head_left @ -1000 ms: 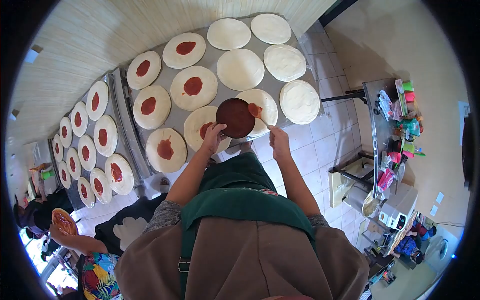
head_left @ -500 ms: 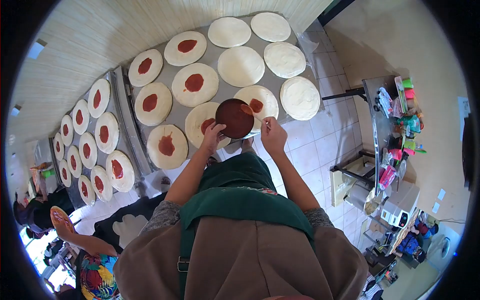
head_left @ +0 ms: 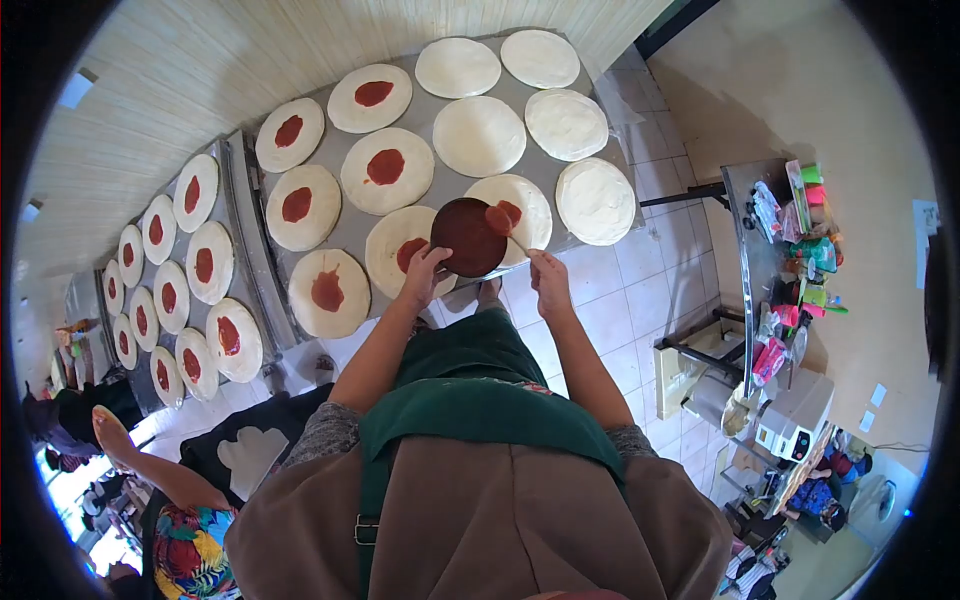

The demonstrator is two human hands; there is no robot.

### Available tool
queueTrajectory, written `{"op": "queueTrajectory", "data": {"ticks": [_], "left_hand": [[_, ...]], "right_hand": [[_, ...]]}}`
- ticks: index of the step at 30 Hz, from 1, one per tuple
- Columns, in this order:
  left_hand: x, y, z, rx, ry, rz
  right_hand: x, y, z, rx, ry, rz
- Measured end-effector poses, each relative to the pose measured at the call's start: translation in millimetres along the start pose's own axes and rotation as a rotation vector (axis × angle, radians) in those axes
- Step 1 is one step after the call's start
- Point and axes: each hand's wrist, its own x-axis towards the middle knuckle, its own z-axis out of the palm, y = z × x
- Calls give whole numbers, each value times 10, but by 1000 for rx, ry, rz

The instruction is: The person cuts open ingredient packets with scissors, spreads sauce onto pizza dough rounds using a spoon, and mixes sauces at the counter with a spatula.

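Note:
My left hand (head_left: 424,276) is closed on the near left rim of a round bowl (head_left: 466,240) of red sauce, held above the table's front edge. My right hand (head_left: 549,282) grips the thin handle of a spoon (head_left: 498,221) coated with sauce. Its head is at the bowl's right edge, over a flat dough round (head_left: 535,228) that has a red patch of sauce. Another sauced dough round (head_left: 385,250) lies partly behind the bowl and my left hand. To the right, a pale dough round (head_left: 596,202) carries no red sauce.
The grey table (head_left: 425,103) holds several more dough rounds. A second table (head_left: 244,215) on the left bears several sauced ones. A person's bare arm (head_left: 170,478) reaches in at lower left. On the right stands a dark side table (head_left: 742,190) with colourful items.
The spoon has moved from over the bowl towards the dough round on the right, its head now showing red sauce. My right hand has shifted slightly down and right; the bowl stays put.

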Motion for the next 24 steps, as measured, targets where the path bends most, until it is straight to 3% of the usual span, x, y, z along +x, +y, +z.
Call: {"op": "queueTrajectory", "data": {"ticks": [1, 4, 5, 8, 11, 14, 17, 20, 21, 24], "left_hand": [[-12, 2, -22, 6, 26, -8], [-78, 11, -109, 12, 72, -11], [-100, 7, -130, 13, 81, -9], [-251, 108, -20, -28, 109, 32], [-235, 104, -28, -35, 79, 32], [-166, 90, -14, -41, 44, 11], [-88, 137, 73, -33, 21, 39], [40, 223, 175, -29, 6, 45], [98, 260, 203, -40, 6, 60], [298, 344, 255, -77, 15, 93]], "right_hand": [[39, -30, -23, -36, 26, -28], [310, 85, -46, -522, 240, -573], [343, 120, -100, -850, 340, -690], [185, -158, 0, -1332, 336, -849], [98, -288, 37, -1308, 338, -1040], [-97, -387, 176, -1043, 278, -691], [-62, -346, 271, -1021, 186, -548], [171, -220, 333, -922, 139, -581], [430, -38, 232, -775, 64, -539], [625, -279, 281, -282, -110, -148]]}}
